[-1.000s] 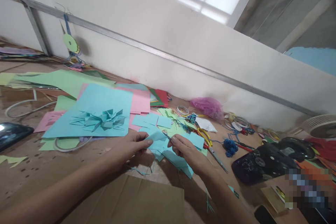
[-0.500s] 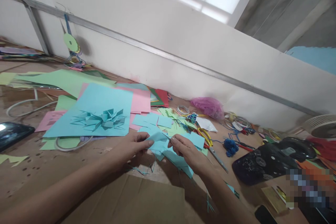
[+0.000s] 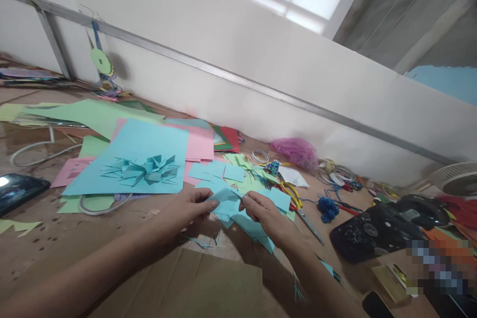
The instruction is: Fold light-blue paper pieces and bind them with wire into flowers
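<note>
Between the thumb and fingers of my left hand (image 3: 201, 203) is a small piece of light-blue paper (image 3: 223, 196), held up at a slant. My right hand (image 3: 257, 207) is closed in a pinch at the paper's right edge, on a thin dark object (image 3: 238, 195) whose kind I cannot make out. Under both hands lie loose light-blue paper pieces (image 3: 253, 228), some overlapping. Thin blue paper slivers (image 3: 201, 243) are scattered just below my left hand. Left of the hands, a cluster of folded blue paper spikes (image 3: 149, 170) rests on a large blue sheet (image 3: 149, 139).
Scissors (image 3: 311, 226) and yellow-handled pliers (image 3: 292, 194) lie right of my right hand, near blue yarn (image 3: 328, 208). A black device (image 3: 372, 231) sits farther right. Cardboard (image 3: 208, 283) covers the near edge; a white wall (image 3: 223, 94) stands behind. A phone (image 3: 22, 191) lies left.
Almost nothing differs. Both hands keep their hold at the blue paper, with only a very slight shift of the right hand.
</note>
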`<state>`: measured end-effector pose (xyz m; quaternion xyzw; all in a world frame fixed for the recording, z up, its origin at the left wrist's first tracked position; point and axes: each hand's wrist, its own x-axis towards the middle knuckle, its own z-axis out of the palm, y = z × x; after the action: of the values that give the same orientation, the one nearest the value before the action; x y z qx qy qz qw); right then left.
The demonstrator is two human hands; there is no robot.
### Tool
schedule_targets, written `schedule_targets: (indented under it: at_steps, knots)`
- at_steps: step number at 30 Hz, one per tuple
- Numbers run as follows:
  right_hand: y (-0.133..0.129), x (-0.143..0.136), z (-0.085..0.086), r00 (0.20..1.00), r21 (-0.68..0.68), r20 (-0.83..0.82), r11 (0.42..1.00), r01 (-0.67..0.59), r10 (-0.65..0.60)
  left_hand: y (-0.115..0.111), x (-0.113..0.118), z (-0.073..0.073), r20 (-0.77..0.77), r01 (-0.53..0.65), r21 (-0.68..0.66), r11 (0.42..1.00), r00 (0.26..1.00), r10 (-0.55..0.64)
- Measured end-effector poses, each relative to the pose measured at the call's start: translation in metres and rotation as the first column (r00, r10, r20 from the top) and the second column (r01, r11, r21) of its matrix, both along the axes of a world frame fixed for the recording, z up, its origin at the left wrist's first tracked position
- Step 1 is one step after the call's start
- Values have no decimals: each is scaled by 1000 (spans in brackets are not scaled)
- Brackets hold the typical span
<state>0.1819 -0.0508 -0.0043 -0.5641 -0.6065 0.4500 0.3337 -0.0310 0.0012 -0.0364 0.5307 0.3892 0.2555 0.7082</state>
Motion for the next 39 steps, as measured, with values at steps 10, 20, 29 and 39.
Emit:
schedule_targets:
  at_steps: [10, 20, 29, 39]
  knots:
    - [0, -1, -4, 1000, 11, 3, 1000, 17, -17, 0, 0, 2, -45, 18, 92, 996, 999, -14]
    - [0, 0, -12, 1000, 50, 15, 999, 20, -21, 1, -1, -9, -71, 62, 152, 986, 996, -52]
    - [0, 0, -17, 999, 56, 20, 998, 31, -32, 1, 0, -5, -98, 84, 180, 980, 993, -67]
    - [1, -2, -16, 998, 79, 43, 996, 36, -39, -4, 1, 5, -115, 123, 148, 981, 988, -106]
